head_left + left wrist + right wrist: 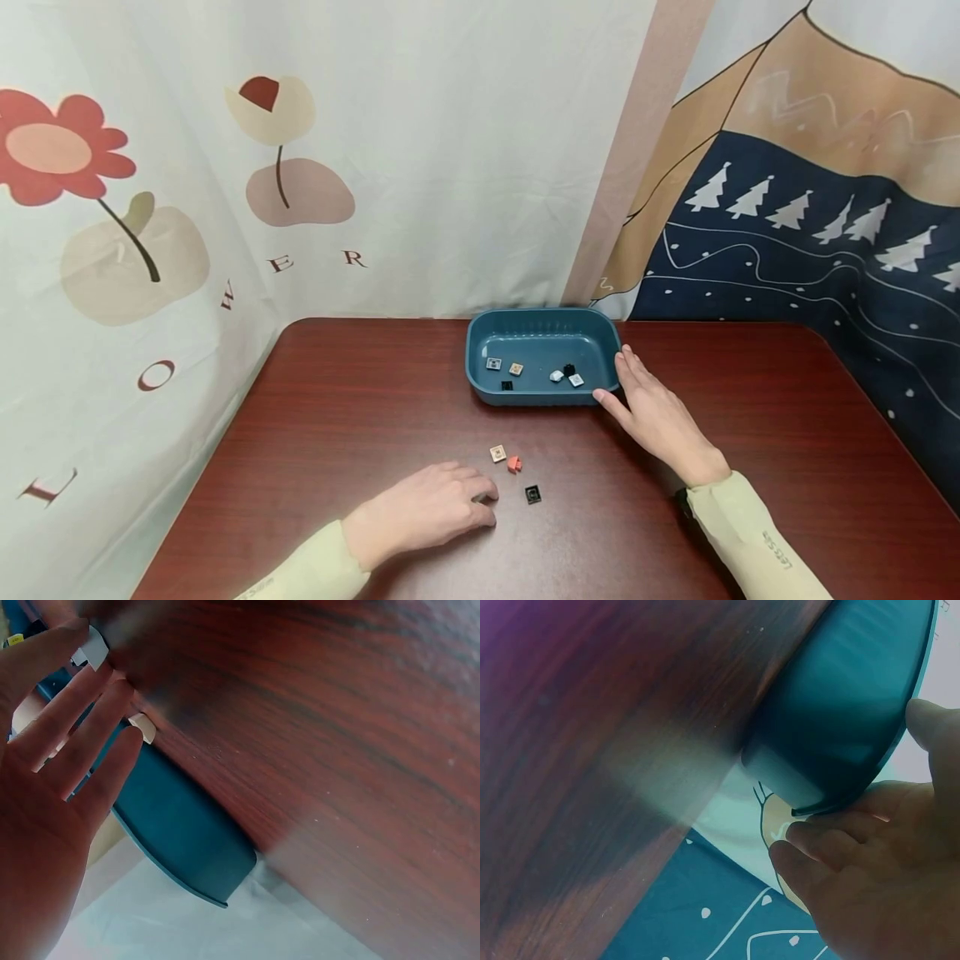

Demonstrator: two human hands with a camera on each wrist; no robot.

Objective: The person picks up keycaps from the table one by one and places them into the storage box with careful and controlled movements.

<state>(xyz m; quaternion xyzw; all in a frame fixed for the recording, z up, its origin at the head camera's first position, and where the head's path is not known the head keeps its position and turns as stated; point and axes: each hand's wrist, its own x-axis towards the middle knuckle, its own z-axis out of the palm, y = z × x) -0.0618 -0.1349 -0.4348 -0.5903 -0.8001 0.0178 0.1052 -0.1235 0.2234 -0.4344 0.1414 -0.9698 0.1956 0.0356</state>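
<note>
On the table, my left hand [442, 504] pinches a small white piece [95, 649] between thumb and fingers; the head view mostly hides it. Just right of that hand lie a tan square piece [498, 453], a small orange-red piece [514, 464] and a black square piece [532, 494]. My right hand [660, 417] touches the right front corner of a blue tray [540, 399], its thumb at the front rim and its fairly straight fingers along the right side. Inside the tray are several small pieces, among them a tan one [516, 369] and a white one [576, 380].
The dark red wooden table [360, 383] carries the tray near its back edge. Behind it hangs a printed curtain [450, 167] with flowers and letters, and a navy part [750, 267] with white trees at the right.
</note>
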